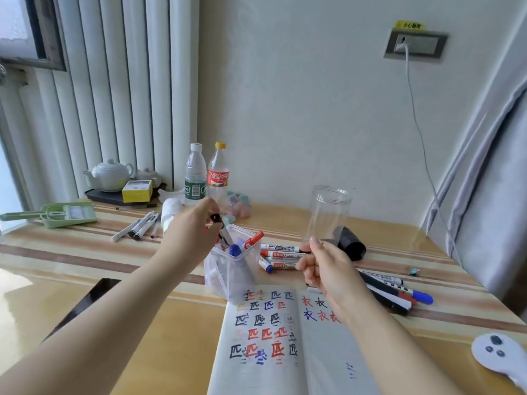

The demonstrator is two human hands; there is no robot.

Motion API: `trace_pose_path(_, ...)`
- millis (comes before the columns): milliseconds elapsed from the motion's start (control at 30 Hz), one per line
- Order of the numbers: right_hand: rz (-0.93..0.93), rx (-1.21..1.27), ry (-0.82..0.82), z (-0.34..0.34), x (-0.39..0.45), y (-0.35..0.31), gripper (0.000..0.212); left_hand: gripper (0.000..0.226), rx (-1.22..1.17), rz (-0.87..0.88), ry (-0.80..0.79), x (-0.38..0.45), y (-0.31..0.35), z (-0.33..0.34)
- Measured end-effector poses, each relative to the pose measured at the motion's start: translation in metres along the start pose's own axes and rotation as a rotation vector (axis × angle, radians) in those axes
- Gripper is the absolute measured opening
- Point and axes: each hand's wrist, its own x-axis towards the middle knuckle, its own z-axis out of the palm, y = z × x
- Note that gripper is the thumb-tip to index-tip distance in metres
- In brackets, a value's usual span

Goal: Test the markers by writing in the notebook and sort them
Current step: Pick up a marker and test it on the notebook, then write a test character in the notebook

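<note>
Far left on the table [85, 280]: green dustpan [61, 213], white teapot [109, 175] on a dark tray, a few thin pens [139, 226]. Left hand [194, 232] pinches a black-capped marker [221, 228], its lower end among the markers standing in the clear square container [236, 266]. Open notebook [271, 337] below, covered in black, red and blue characters. Loose markers [281, 256] lie just behind it. Right hand [325, 269] hovers, fingers loosely curled (holding nothing I can make out). Clear jar [328, 215] behind; more markers [396, 292] lie to the right.

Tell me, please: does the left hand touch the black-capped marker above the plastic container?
Touching. In the head view, the left hand pinches the black-capped marker by its upper end, over the plastic container.
</note>
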Motion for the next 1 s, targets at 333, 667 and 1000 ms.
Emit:
trace_pose_path(333,0.087,-0.228,0.042,-0.031,0.014,0.029,0.019,0.021,0.08,0.487,0.147,-0.021,0.034,0.031)
trace_pose_path(667,0.002,-0.757,0.153,-0.092,0.046,0.063,0.012,0.022,-0.07,0.434,-0.283,-0.044,0.04,0.141)
trace_pose_path(1000,-0.214,-1.2,-0.149,-0.088,0.071,0.088,0.009,0.019,-0.227,0.308,-0.213,-0.05,0.019,0.165)
